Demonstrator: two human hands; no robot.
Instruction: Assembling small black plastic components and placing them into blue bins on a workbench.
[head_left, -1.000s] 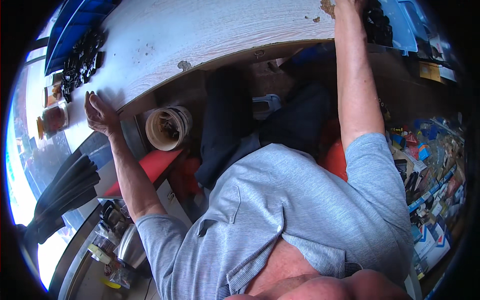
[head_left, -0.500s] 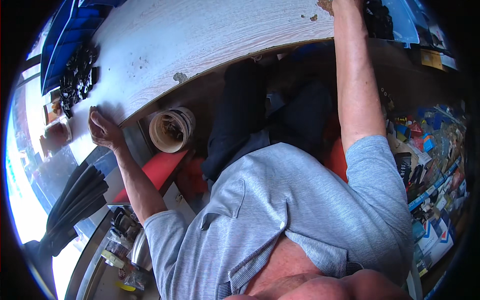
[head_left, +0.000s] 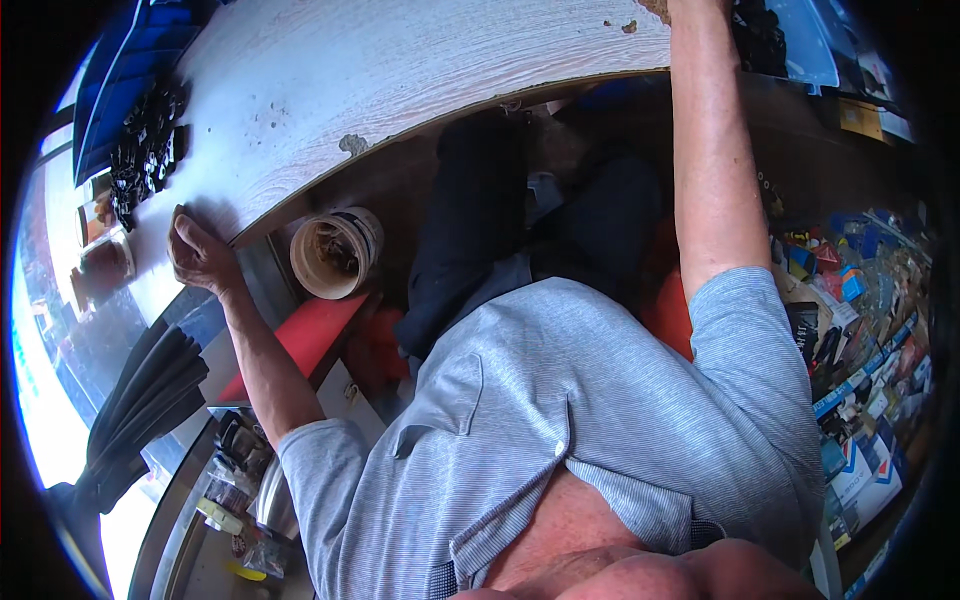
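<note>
My left hand point(head_left: 201, 254) rests at the left end of the pale wood-grain tabletop point(head_left: 330, 75), by its near edge. Its fingers are curled inward and closed; whatever they hold, if anything, is hidden. Just beyond it lies a heap of small black parts point(head_left: 150, 145), partly in front of a blue bin point(head_left: 118, 95). My right arm stretches far across the table's right end, and my right hand point(head_left: 698, 6) is cut off by the top edge, its fingers out of sight. Beside that wrist are more black parts point(head_left: 758, 40) in a light blue tray point(head_left: 805, 45).
Under the table edge stands a round pail point(head_left: 325, 270) with brownish bits inside. A red panel point(head_left: 300, 340) lies below my left forearm. Dark folded cloth point(head_left: 150, 395) hangs at the left. Mixed clutter point(head_left: 865, 330) is piled at the right. Clear jars point(head_left: 103, 268) stand at far left.
The view has shifted slightly, so table, pail and left hand sit a little further left and up. My right hand has slid almost wholly out at the top. The left hand stays curled.
</note>
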